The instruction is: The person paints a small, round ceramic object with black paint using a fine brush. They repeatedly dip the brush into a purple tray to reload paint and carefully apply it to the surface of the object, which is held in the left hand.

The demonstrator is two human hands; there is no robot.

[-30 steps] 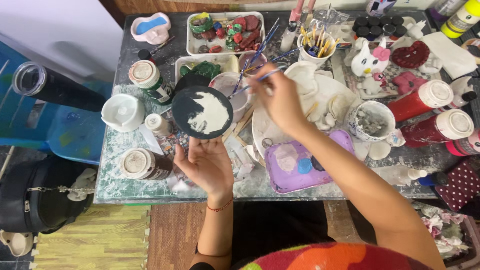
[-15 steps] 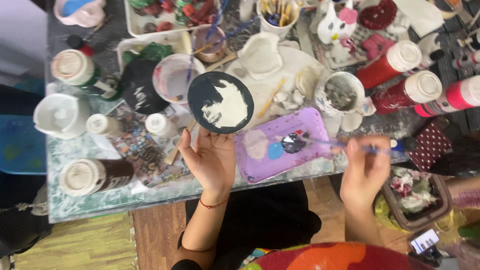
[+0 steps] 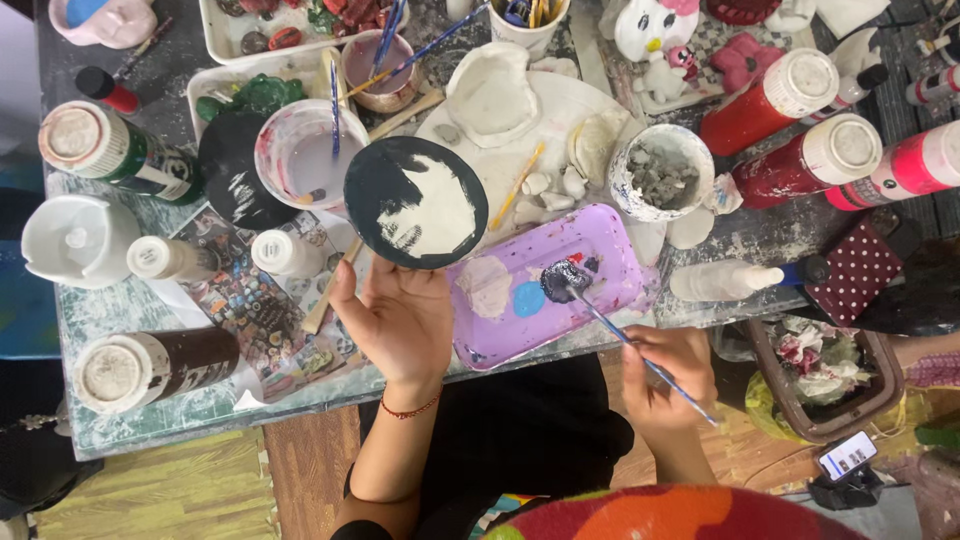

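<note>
Both forearms bare, no sleeves showing; left hand (image 3: 400,322) wears a thin red thread bracelet (image 3: 411,408) at the wrist; right hand (image 3: 668,378) unadorned; dark trousers; bright multicoloured garment at the chest.

Paint-smeared grey-green worktop (image 3: 150,415): purple plastic palette tray (image 3: 545,285) near edge; red paint bottles (image 3: 775,95) far right; white tub (image 3: 80,240) left.

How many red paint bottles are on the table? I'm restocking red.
2 plainly red, both white-capped, lying at the table's right: one upper, one just below it. A pink bottle lies beside them. More may be hidden beyond the frame.
</note>
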